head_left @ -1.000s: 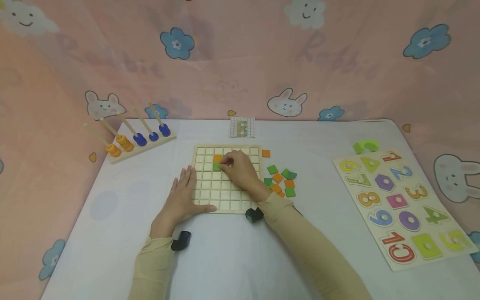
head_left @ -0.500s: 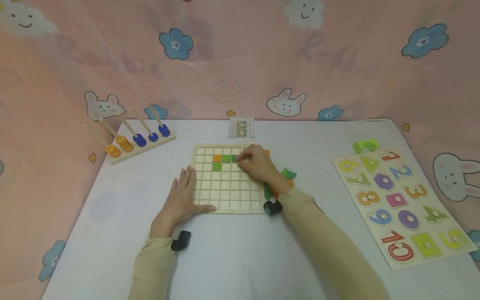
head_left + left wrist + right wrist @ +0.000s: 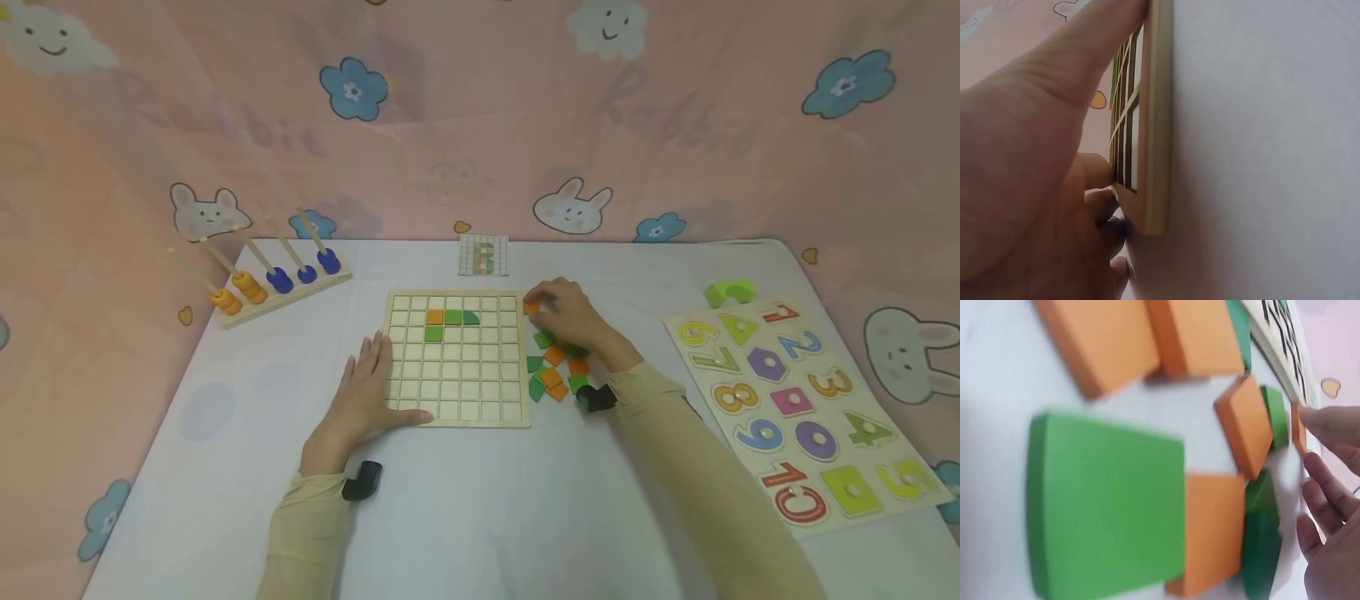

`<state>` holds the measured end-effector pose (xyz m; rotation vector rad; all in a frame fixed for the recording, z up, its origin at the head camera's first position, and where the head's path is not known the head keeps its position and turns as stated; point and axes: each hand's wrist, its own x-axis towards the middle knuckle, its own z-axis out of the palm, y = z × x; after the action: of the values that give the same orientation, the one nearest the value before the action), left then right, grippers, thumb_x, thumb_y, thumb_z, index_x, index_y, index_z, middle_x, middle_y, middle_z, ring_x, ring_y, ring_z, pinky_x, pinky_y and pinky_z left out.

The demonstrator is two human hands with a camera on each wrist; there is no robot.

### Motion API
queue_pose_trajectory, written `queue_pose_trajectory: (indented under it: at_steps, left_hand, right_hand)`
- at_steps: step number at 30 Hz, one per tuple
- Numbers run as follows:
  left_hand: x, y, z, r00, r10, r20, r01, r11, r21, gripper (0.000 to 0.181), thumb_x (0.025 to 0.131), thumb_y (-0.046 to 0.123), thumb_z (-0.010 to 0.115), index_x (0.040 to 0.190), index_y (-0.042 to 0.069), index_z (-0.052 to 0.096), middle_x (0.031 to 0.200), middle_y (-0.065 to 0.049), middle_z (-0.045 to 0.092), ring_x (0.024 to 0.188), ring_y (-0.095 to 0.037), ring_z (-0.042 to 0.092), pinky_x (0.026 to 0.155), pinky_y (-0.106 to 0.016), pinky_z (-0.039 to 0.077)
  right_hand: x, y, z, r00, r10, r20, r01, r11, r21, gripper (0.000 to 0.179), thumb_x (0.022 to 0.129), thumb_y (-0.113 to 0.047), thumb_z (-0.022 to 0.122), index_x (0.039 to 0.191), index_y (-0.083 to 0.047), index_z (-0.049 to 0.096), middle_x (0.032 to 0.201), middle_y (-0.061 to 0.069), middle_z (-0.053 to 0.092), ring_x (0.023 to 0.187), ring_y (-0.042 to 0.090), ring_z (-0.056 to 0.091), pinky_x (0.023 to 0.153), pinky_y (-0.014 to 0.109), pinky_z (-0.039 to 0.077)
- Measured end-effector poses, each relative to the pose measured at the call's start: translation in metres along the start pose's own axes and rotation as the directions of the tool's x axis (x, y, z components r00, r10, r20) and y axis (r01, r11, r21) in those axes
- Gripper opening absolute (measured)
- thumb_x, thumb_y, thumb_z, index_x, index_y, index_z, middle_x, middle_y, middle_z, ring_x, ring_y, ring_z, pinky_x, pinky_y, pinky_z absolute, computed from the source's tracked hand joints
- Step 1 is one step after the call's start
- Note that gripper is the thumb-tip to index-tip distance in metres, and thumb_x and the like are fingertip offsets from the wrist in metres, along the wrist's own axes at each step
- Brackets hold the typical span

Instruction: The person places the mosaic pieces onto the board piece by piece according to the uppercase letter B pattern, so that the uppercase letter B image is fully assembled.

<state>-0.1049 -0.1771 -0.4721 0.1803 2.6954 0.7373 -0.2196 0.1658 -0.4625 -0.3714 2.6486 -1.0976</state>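
A wooden grid board (image 3: 453, 408) lies on the table with a few tiles in its upper cells: an orange square (image 3: 435, 317), green squares (image 3: 453, 317) and a dark green rounded piece (image 3: 471, 317). My left hand (image 3: 358, 392) rests along the board's left side, fingers spread and thumb over the front edge. Beyond the board's upper right corner, my right hand (image 3: 573, 317) pinches an orange square tile (image 3: 532, 307). In the right wrist view, thumb and fingertip meet that orange tile (image 3: 1298, 428) at its edges. Its other fingers are loosely bent.
Loose orange and green tiles (image 3: 553, 377) lie right of the board, some overlapping. A small pattern card (image 3: 483, 255) lies behind it. A bead abacus (image 3: 281, 283) stands at the back left. To the right are a number puzzle board (image 3: 802, 417) and a green block (image 3: 730, 292).
My right hand has left the board and moved right to the orange tile. A green square and a dark green rounded piece now show in the upper row. The left hand stays put.
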Motion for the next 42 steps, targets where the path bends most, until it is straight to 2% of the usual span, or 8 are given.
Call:
queue_pose_trajectory:
  at_steps: [7, 17, 20, 26, 30, 35, 39, 42]
  left_hand:
    - [-0.002, 0.000, -0.001, 1.000, 0.006, -0.003, -0.006, 1.000, -0.002, 0.143, 0.077, 0.057, 0.091, 0.168, -0.003, -0.001, 0.178, -0.021, -0.006, 0.166, -0.040, -0.007, 0.136, -0.057, -0.004]
    - [-0.002, 0.001, 0.000, 1.000, 0.011, -0.008, -0.011, 1.000, 0.001, 0.143, 0.077, 0.057, 0.091, 0.168, -0.003, -0.001, 0.178, -0.020, -0.006, 0.166, -0.040, -0.008, 0.136, -0.058, -0.004]
    - [-0.002, 0.001, 0.000, 1.000, 0.012, -0.009, -0.012, 1.000, 0.002, 0.143, 0.077, 0.057, 0.091, 0.168, -0.004, -0.001, 0.178, -0.020, -0.005, 0.166, -0.040, -0.007, 0.136, -0.058, -0.003]
    - [-0.002, 0.000, 0.000, 1.000, 0.010, -0.006, -0.010, 1.000, -0.006, 0.143, 0.077, 0.056, 0.091, 0.168, -0.004, -0.001, 0.178, -0.021, -0.005, 0.166, -0.040, -0.007, 0.136, -0.058, -0.003]
    - [-0.002, -0.001, 0.000, 1.000, 0.009, -0.003, -0.009, 1.000, -0.010, 0.143, 0.076, 0.057, 0.091, 0.168, -0.003, -0.001, 0.178, -0.020, -0.006, 0.166, -0.040, -0.008, 0.136, -0.058, -0.004]
    - [-0.002, -0.001, 0.000, 1.000, 0.007, -0.002, -0.008, 1.000, -0.010, 0.143, 0.077, 0.057, 0.091, 0.168, -0.003, -0.002, 0.178, -0.020, -0.006, 0.166, -0.040, -0.008, 0.136, -0.058, -0.004]
    - [-0.002, 0.000, -0.001, 1.000, 0.002, 0.001, -0.002, 1.000, -0.012, 0.143, 0.077, 0.058, 0.091, 0.168, -0.002, -0.002, 0.178, -0.019, -0.007, 0.166, -0.038, -0.009, 0.136, -0.057, -0.005]
    - [-0.001, 0.001, -0.001, 1.000, -0.002, 0.002, 0.002, 1.000, -0.013, 0.143, 0.077, 0.058, 0.091, 0.168, -0.002, -0.002, 0.179, -0.019, -0.007, 0.166, -0.038, -0.009, 0.136, -0.057, -0.005]
  right_hand:
    - [-0.003, 0.008, -0.003, 0.996, 0.080, -0.043, -0.082, 0.996, -0.042, 0.035, 0.102, -0.012, 0.071, 0.135, -0.001, 0.065, 0.139, 0.024, 0.056, 0.135, 0.040, 0.045, 0.124, 0.057, 0.037]
    - [-0.003, 0.008, 0.000, 0.995, 0.062, -0.079, -0.065, 0.997, -0.037, 0.032, 0.102, -0.012, 0.071, 0.129, 0.002, 0.066, 0.134, 0.025, 0.059, 0.126, 0.039, 0.049, 0.115, 0.056, 0.043]
    - [-0.003, 0.008, 0.000, 0.994, 0.071, -0.086, -0.073, 0.997, -0.017, 0.031, 0.102, -0.012, 0.070, 0.129, 0.002, 0.064, 0.132, 0.024, 0.062, 0.124, 0.039, 0.054, 0.115, 0.055, 0.046]
    - [-0.003, 0.006, -0.001, 0.990, 0.094, -0.104, -0.089, 0.995, 0.047, 0.023, 0.105, -0.011, 0.066, 0.124, 0.002, 0.064, 0.121, 0.023, 0.069, 0.110, 0.036, 0.065, 0.100, 0.047, 0.056]
    - [-0.003, 0.003, -0.001, 0.991, 0.104, -0.087, -0.096, 0.991, 0.094, 0.032, 0.106, -0.012, 0.060, 0.134, 0.000, 0.062, 0.124, 0.023, 0.067, 0.110, 0.034, 0.061, 0.096, 0.043, 0.053]
    - [-0.005, -0.004, 0.002, 0.994, 0.074, -0.079, -0.060, 0.984, 0.171, 0.041, 0.103, -0.011, 0.052, 0.143, -0.003, 0.062, 0.123, 0.022, 0.064, 0.105, 0.030, 0.056, 0.091, 0.038, 0.049]
    - [-0.006, -0.012, 0.010, 0.997, 0.026, -0.072, -0.010, 0.977, 0.214, 0.037, 0.106, -0.011, 0.051, 0.139, -0.003, 0.067, 0.109, 0.019, 0.065, 0.091, 0.025, 0.053, 0.077, 0.029, 0.046]
    - [-0.005, -0.018, 0.018, 0.997, 0.000, -0.075, 0.016, 0.977, 0.212, 0.033, 0.109, -0.012, 0.055, 0.137, -0.003, 0.069, 0.106, 0.019, 0.069, 0.088, 0.024, 0.057, 0.075, 0.026, 0.047]
